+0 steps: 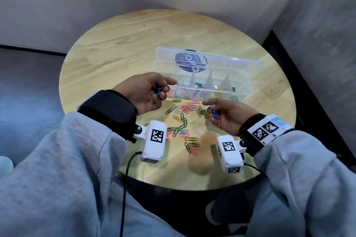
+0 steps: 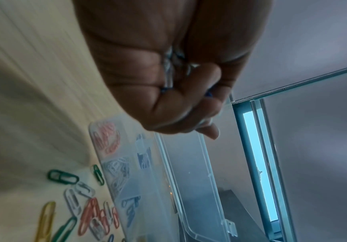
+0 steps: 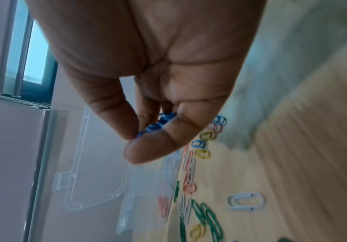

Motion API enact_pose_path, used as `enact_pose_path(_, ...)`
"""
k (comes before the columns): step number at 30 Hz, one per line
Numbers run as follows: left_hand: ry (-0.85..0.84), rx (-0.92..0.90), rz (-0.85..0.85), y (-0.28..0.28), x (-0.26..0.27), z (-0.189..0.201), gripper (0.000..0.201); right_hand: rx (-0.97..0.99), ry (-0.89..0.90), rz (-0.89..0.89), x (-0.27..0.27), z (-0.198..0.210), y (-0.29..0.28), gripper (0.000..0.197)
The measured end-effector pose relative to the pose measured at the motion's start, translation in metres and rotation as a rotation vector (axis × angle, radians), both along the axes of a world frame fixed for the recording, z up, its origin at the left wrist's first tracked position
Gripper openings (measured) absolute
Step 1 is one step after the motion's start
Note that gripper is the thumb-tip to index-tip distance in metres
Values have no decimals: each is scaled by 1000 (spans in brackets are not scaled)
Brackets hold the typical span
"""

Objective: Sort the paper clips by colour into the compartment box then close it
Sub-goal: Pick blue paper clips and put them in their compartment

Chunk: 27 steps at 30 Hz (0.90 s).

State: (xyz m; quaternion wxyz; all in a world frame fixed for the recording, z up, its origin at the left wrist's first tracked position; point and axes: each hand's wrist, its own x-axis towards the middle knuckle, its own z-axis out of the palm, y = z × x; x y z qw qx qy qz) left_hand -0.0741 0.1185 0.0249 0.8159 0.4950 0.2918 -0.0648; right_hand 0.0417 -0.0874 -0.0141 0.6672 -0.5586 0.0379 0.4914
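Note:
A clear compartment box stands open on the round wooden table, its lid raised behind. White, blue, yellow and green clips lie in separate compartments. My left hand hovers by the box's left end, fingers curled round blue paper clips; the blue clips peek out between its fingers. My right hand is raised in front of the box, pinching blue clips between thumb and fingers; these blue clips show at its fingertips. Loose mixed-colour clips lie scattered between the hands.
Wrist cameras hang under both forearms, near the table's front edge, with a black cable trailing down. Walls close in behind and to the right. Bare tabletop lies left of and behind the box.

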Motion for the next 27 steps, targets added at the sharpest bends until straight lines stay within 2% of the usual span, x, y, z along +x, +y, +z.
enact_pose_path(5,31,-74,36,-2,3,-1,25,-60,56,-62,0,-4,-1,29)
enact_pose_path(9,71,5,-9,-5,6,-2,23,-117,23,-83,4,-2,0,30)
enact_pose_path(13,126,152,-80,-9,9,-5,29,-246,-91,-4,7,0,-1,31)
enact_pose_path(17,150,235,-118,-12,14,-9,39,-402,-238,-13,12,-5,-6,29)
enact_pose_path(19,170,332,-159,-14,16,-11,38,-485,-296,-13,15,-7,-9,26)
enact_pose_path(21,198,488,-252,-18,18,-13,28,-590,-399,37,17,-8,-10,23)
enact_pose_path(23,222,661,-424,-22,18,-15,14,-688,-578,140,15,-6,-7,20)
enact_pose_path(25,227,842,-600,-26,16,-19,15,-772,-790,240,9,-6,0,16)
enact_pose_path(27,214,963,-678,-31,14,-20,15,-812,-919,302,4,-7,10,11)
